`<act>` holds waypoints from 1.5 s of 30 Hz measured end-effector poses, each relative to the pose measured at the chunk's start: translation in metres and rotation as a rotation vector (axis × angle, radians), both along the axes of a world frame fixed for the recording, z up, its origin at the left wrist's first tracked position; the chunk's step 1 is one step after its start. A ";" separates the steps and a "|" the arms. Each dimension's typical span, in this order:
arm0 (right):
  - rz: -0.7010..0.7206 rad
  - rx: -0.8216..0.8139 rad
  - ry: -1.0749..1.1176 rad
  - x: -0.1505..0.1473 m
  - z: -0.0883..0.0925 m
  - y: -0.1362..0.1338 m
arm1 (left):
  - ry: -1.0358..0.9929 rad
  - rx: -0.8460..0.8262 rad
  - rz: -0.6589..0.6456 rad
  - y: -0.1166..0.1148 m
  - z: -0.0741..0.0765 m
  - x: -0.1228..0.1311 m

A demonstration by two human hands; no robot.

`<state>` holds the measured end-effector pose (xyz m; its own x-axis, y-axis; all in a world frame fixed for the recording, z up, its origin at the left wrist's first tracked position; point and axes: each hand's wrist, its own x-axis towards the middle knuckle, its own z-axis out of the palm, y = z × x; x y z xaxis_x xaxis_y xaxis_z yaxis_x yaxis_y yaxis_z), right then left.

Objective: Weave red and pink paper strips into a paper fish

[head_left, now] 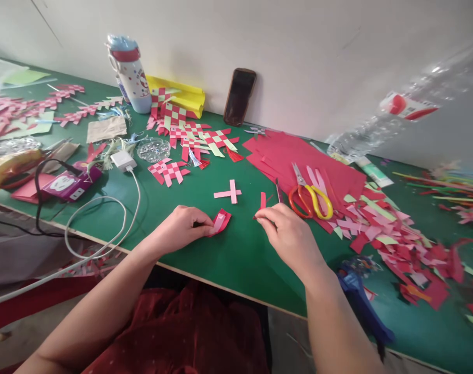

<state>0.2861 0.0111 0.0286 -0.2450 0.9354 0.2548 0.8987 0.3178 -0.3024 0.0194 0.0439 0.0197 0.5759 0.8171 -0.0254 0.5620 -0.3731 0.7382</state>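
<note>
My left hand [187, 226] pinches a small folded piece of red and pink paper [222, 221] just above the green table. To its right, my right hand [289, 236] has thumb and forefinger pressed together; a tiny dark bit shows at the tips, too small to name. Just beyond those fingers is a narrow red paper strip [263, 199]; whether they touch it is unclear. A slim pointed tool [279, 191] lies behind the same hand, partly hidden by it. Between and beyond both hands rests a pink paper cross [233, 191].
Scissors [310, 195] with red and yellow handles lie on red paper sheets [291, 153]. Paper scraps [400, 234] pile up at right. Woven paper fish [168, 170], a bottle [131, 72], a phone [239, 97] and a white cable [123, 221] are farther back and left.
</note>
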 end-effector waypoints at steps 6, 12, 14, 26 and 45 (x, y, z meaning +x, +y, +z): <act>0.065 -0.048 0.016 -0.006 -0.002 -0.022 | -0.013 0.021 -0.045 -0.001 -0.003 0.002; 0.133 -0.067 -0.022 -0.012 0.006 -0.034 | 0.008 0.097 0.021 -0.010 -0.008 0.003; 0.149 -0.080 -0.037 -0.014 0.010 -0.036 | 0.029 0.139 0.002 -0.012 -0.008 0.003; 0.094 0.020 0.005 -0.027 -0.003 -0.050 | 0.074 0.329 0.018 -0.022 -0.014 0.010; -0.186 0.096 0.212 -0.061 -0.030 -0.062 | 0.017 0.318 -0.015 -0.019 -0.016 0.007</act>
<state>0.2255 -0.0505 -0.0013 -0.0033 0.9284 0.3716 0.8641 0.1897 -0.4663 0.0261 0.0253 0.0036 0.5895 0.7771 0.2204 0.5660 -0.5921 0.5737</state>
